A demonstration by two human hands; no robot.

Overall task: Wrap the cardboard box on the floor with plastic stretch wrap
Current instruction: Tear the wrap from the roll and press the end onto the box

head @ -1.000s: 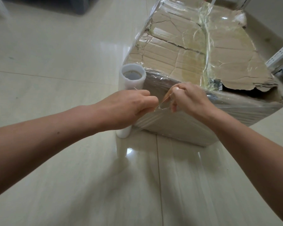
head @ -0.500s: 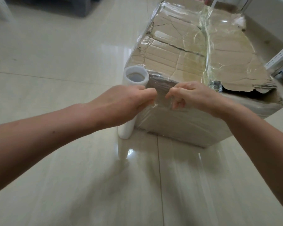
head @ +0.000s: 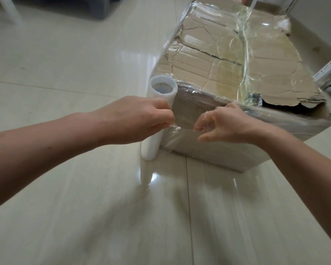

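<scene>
The left hand (head: 134, 119) is pinching the stretch film (head: 176, 128) beside the upright roll (head: 151, 148) at the near corner of the cardboard box (head: 227, 60) on the floor (head: 84, 207), the right hand (head: 227, 125) is curling onto the film, whether gripping I cannot tell, and I think the tearing is asking for one short, firm pull apart.

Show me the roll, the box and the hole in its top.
roll (head: 151, 148), head view, its lower white side.
box (head: 227, 62), head view, middle of its wrapped top.
hole (head: 275, 106), head view, dark gap under the torn flap.
</scene>
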